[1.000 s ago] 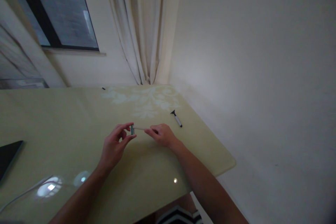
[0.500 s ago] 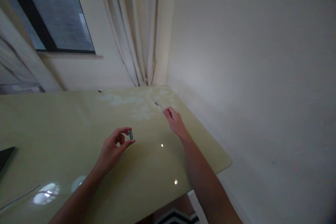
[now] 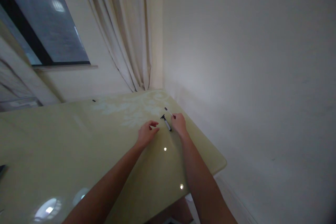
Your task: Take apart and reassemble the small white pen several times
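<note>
My left hand [image 3: 148, 133] is over the table, its thumb and fingers apart with nothing visible between them. Just right of its fingertips a razor [image 3: 167, 124] with a dark head and a grey-and-black handle lies slantwise on the tabletop. My right hand [image 3: 179, 124] is closed around the lower part of a thin white stick with a dark tip, which looks like a toothbrush [image 3: 169, 111]. Its dark end points away to the upper left. The razor lies in the gap between my two hands.
The pale yellow-green glossy table [image 3: 78, 140] ends at a white wall [image 3: 236, 77] on the right. A small dark item [image 3: 93, 100] lies near the far edge. A dark object [image 3: 2, 169] shows at the left border. Curtains [image 3: 126, 24] hang behind.
My left hand has moved right and opened; the small greenish thing it pinched is out of sight. The razor now shows on the table. My right hand still holds the toothbrush, slightly shifted.
</note>
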Tool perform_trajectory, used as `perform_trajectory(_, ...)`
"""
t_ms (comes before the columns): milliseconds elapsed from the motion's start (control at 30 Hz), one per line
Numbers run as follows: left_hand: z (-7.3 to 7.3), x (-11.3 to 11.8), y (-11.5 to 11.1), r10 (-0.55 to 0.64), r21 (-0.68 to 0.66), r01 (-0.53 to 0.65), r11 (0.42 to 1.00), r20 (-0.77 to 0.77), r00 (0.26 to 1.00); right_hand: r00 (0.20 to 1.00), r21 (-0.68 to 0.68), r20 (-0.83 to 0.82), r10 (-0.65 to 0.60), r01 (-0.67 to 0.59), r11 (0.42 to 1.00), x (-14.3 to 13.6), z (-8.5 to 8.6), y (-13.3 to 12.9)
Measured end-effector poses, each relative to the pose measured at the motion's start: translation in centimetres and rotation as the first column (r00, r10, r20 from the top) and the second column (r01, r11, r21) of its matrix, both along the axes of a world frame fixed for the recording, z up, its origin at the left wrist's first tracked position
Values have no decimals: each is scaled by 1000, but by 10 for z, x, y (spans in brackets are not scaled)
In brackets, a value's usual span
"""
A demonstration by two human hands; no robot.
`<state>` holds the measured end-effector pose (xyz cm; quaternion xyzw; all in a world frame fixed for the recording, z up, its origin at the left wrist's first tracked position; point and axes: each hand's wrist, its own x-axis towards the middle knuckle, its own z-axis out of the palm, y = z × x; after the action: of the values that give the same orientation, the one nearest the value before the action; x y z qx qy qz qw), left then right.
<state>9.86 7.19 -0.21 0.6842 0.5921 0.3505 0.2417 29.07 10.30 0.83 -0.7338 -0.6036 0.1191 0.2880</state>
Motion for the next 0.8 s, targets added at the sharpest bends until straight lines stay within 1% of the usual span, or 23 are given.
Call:
perform_trajectory(67,-6,12,14,14,-4,-14,1000,-1,1000,1000,-22,19,-19,19,1000,1,-1,-1)
perform_trajectory(133,-12,16,22,38,5,-38,999,-2,999,999,-34,25,-33,34,999,1,-1,-2)
perform_trajectory(200,-17,13,25,64,27,-64,998,-1,998,999,-40,26,-46,47,998,1,-1,-2)
perform_trajectory(300,-21,0,26,65,47,-65,997,1,998,996,-46,31,-83,85,995,0,1,-4)
perform_trajectory(367,-23,-10,27,22,37,-21,999,-8,1000,994,-44,39,-99,101,994,0,2,-5)
perform_trajectory(500,-23,-22,28,-128,2,128,992,-46,991,993,-50,48,-105,108,993,1,3,-8)
perform_trajectory(667,-16,-20,26,-257,12,262,965,-149,955,992,-80,42,-117,120,990,0,2,-8)
perform_trajectory(800,-7,-14,19,-305,41,324,945,-246,920,992,-108,57,-109,115,988,-2,0,-8)
